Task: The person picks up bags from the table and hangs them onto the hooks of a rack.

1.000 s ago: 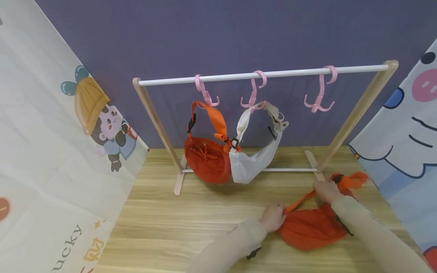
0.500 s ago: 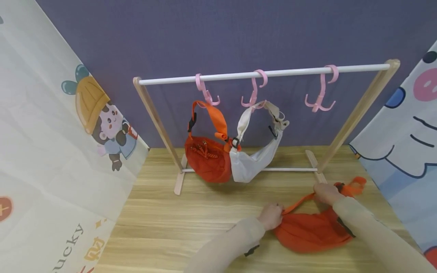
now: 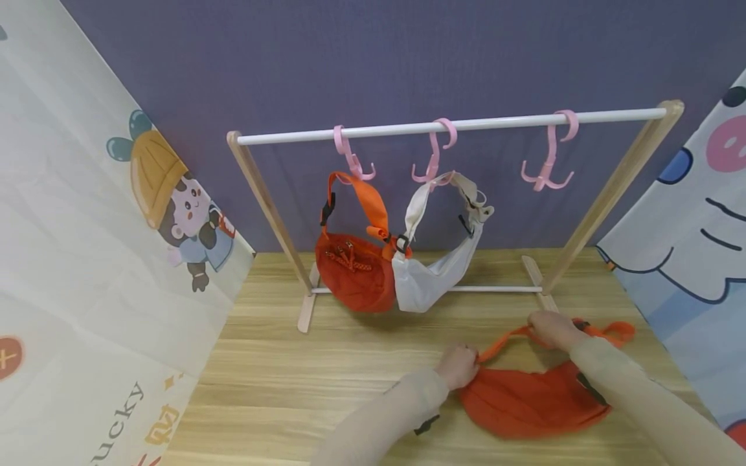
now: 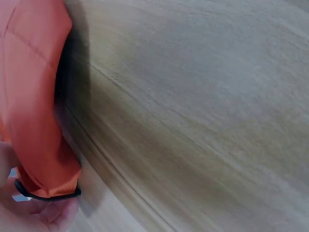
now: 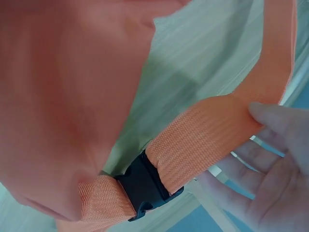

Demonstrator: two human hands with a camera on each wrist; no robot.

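A red waist bag (image 3: 533, 402) with an orange strap lies low over the wooden table at the right front. My left hand (image 3: 458, 367) grips its left end where the strap joins; in the left wrist view the fingers are beside a dark strap fitting (image 4: 47, 197). Farther right, my right hand (image 3: 553, 329) holds the strap, the thumb on top and fingers beneath it. A black buckle (image 5: 145, 187) sits on the orange strap (image 5: 207, 130) in the right wrist view. Loose strap trails right of that hand.
Behind stands a rack with a white rail (image 3: 396, 131). Another red bag (image 3: 358, 281) and a white bag (image 3: 428, 281) hang from pink hooks. A third pink hook (image 3: 548, 158) at right bears no bag. Printed curtains flank the table.
The waist bag has shifted slightly left and toward me, with the left hand. Its strap now arches higher between the hands, and the right hand has moved slightly left along with it.
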